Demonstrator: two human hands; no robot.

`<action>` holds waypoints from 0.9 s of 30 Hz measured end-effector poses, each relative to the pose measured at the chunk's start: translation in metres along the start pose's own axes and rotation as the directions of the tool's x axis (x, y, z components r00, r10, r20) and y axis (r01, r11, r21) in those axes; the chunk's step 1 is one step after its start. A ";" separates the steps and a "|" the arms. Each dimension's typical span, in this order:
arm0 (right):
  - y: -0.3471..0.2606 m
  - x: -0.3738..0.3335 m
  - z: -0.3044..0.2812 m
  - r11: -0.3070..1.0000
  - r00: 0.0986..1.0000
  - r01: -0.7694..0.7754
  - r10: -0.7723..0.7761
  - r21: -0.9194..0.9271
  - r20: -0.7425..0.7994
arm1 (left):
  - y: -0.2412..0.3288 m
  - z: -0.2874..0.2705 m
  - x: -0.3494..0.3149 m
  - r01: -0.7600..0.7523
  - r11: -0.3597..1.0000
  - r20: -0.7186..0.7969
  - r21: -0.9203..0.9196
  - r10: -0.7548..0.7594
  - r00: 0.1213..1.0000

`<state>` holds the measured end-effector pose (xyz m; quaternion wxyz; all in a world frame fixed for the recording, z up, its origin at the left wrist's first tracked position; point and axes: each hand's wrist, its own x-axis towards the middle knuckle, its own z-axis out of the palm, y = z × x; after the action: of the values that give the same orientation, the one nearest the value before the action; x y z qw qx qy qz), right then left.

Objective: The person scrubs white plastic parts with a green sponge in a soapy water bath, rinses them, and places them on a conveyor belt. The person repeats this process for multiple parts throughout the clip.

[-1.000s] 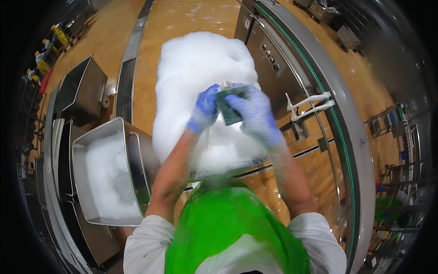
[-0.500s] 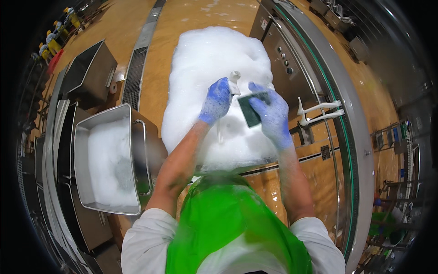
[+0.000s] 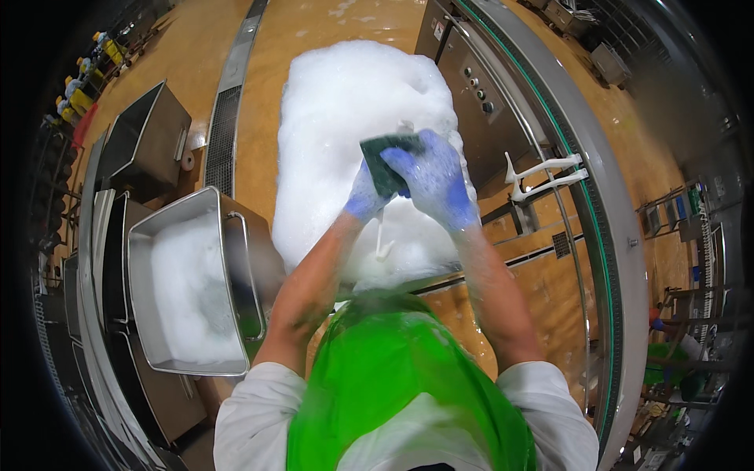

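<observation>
Both my hands wear wet blue gloves above a big tub of thick white foam point(image 3: 345, 94). My left hand point(image 3: 364, 193) is closed round a slim white hooked piece, apparently plastic point(image 3: 382, 242); its hooked lower end hangs below the fist and its other end pokes up past the fingers. A dark green scouring pad point(image 3: 380, 166) is gripped in my right hand point(image 3: 434, 177). The pad lies over the left hand and covers most of its fingers and the middle of the white piece.
Left of me stands a steel tub with suds point(image 3: 188, 290), and an open steel bin point(image 3: 141, 141) is behind it. Two similar white hooked pieces point(image 3: 550, 166) hang over the rail of the conveyor point(image 3: 609, 314) at right. Several people in yellow point(image 3: 78, 98) are far left.
My right hand has brought the scouring pad leftward onto the white piece and my left hand; they were apart before. The whole view has shifted slightly.
</observation>
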<state>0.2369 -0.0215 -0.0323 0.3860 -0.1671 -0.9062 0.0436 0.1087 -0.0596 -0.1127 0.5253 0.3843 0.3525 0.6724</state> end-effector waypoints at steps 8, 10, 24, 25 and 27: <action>0.016 -0.006 -0.012 0.422 0.700 -0.515 0.709 0.746 0.082 | 0.031 -0.014 0.008 0.517 0.550 0.384 -0.656 -0.347 0.856; 0.008 0.012 0.002 0.580 0.752 -0.596 0.645 0.555 0.135 | 0.033 -0.003 0.004 0.568 0.487 0.435 -0.663 -0.368 0.822; 0.031 -0.028 -0.012 0.696 0.687 -0.700 0.717 -0.156 0.115 | -0.001 -0.005 -0.003 0.513 0.857 0.341 -0.046 -0.469 0.814; 0.051 -0.041 -0.015 0.671 0.673 -0.730 0.739 -0.130 0.032 | 0.016 0.009 0.001 0.558 0.824 0.399 0.097 -0.546 0.737; 0.100 -0.071 -0.007 0.731 0.731 -0.682 0.679 -0.021 -0.076 | 0.027 0.022 0.004 0.510 0.847 0.284 0.151 -0.532 0.798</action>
<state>0.3151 0.0478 -0.0968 0.3678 -0.4973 -0.7703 0.1551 0.1160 -0.0595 -0.0784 0.7261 0.3921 0.3782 0.4195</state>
